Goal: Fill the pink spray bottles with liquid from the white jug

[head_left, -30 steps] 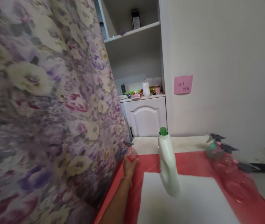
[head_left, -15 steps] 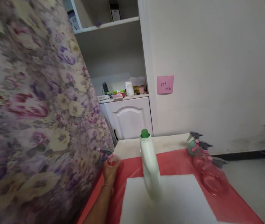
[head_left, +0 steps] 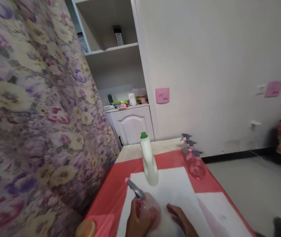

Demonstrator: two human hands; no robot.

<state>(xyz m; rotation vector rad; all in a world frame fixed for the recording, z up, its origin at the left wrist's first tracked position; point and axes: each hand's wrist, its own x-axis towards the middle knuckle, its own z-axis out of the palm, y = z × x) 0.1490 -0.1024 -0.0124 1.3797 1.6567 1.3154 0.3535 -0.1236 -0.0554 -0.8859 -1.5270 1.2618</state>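
Note:
My left hand [head_left: 137,217] is wrapped round a pink transparent spray bottle [head_left: 151,209] with a grey trigger head. The bottle is over the white sheet [head_left: 175,181] in front of me, its nozzle pointing up and left. My right hand [head_left: 181,219] is just to its right, fingers apart and holding nothing. Beyond them a pale green jug-shaped bottle [head_left: 150,164] with an open neck and green spout stands on the sheet's far part. At the table's right edge stand several spray bottles, the nearest a pink one [head_left: 197,167] with a grey head.
A red cloth [head_left: 110,187] covers the table. A round yellowish lid or jar [head_left: 86,228] is at the near left. Another white sheet [head_left: 224,210] lies at the right. A floral curtain [head_left: 43,131] hangs along the left, and a white cabinet [head_left: 135,123] stands behind.
My left hand has brought the pink spray bottle from the table's left edge to the white sheet. My right hand has come into view. The camera's view has shifted.

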